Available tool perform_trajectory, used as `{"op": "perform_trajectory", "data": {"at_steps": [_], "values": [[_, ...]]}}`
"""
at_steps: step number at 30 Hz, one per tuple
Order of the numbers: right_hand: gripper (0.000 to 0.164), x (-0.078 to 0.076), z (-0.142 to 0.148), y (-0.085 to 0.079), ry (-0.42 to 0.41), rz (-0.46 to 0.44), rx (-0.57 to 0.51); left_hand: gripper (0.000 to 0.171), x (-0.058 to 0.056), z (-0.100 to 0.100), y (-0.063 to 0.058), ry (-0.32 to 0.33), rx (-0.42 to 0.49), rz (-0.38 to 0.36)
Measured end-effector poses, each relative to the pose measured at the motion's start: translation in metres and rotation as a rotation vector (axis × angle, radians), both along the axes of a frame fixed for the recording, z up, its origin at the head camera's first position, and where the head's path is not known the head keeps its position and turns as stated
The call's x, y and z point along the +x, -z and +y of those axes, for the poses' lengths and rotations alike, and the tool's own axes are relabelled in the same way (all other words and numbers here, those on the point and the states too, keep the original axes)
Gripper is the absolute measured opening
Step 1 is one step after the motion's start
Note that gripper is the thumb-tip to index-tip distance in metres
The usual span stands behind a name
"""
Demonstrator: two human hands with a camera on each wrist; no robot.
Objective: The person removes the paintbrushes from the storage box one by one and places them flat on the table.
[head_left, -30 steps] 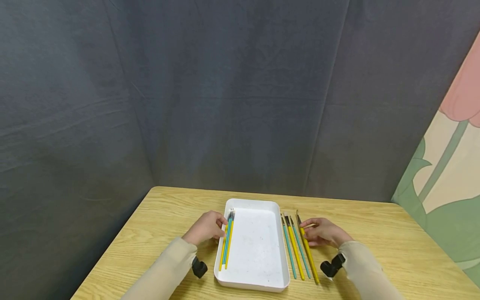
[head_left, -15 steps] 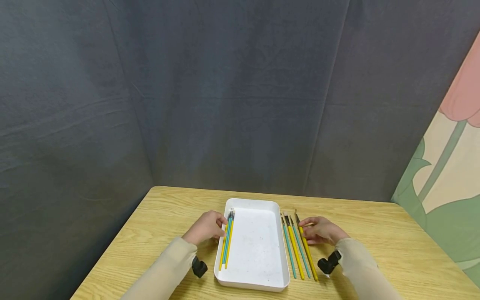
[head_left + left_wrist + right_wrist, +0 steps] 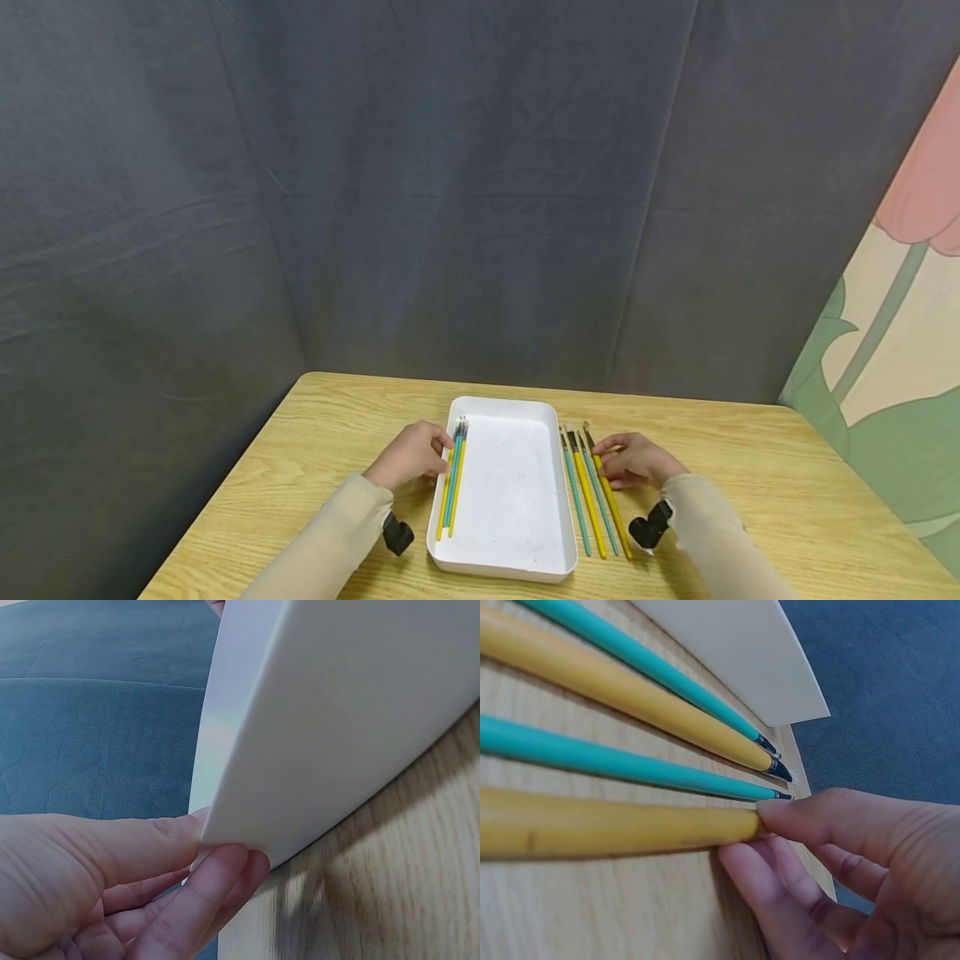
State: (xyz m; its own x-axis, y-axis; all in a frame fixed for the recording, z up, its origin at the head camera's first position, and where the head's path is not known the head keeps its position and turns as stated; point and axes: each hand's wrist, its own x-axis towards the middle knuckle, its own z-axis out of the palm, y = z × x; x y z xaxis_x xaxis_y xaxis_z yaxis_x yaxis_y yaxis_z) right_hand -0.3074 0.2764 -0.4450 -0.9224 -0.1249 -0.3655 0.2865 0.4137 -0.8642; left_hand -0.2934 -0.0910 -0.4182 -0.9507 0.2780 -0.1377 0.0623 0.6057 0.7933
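My left hand [image 3: 413,455] pinches the left wall of a white tray [image 3: 513,500], thumb inside the rim and fingers outside, as the left wrist view shows. Along that wall inside the tray lie three thin paintbrushes [image 3: 457,475], yellow and teal. To the right of the tray, my right hand [image 3: 636,461] pinches a thick yellow paintbrush [image 3: 615,825] near its bristle end, between thumb and fingers. Beside it on the table lie a teal paintbrush [image 3: 630,766], a yellow paintbrush [image 3: 622,690] and another teal paintbrush [image 3: 660,666], roughly parallel, bristles pointing away.
The wooden table [image 3: 337,417] runs back to a dark grey curtain [image 3: 465,208]. A painted wall [image 3: 892,350] with a flower stands at the right. Each wrist carries a small black camera, such as the left one [image 3: 397,533].
My right hand has shifted slightly left with the thick yellow paintbrush, which now lies closer to the other brushes. The left hand stays at the tray's wall.
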Motion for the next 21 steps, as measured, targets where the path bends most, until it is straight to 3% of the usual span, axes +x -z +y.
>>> {"op": "perform_trajectory", "data": {"at_steps": [21], "values": [[0.034, 0.0013, 0.0040, 0.0005, -0.050, 0.021, -0.019, 0.028, -0.0006, 0.0007, 0.0012, -0.006, 0.004, -0.002]]}}
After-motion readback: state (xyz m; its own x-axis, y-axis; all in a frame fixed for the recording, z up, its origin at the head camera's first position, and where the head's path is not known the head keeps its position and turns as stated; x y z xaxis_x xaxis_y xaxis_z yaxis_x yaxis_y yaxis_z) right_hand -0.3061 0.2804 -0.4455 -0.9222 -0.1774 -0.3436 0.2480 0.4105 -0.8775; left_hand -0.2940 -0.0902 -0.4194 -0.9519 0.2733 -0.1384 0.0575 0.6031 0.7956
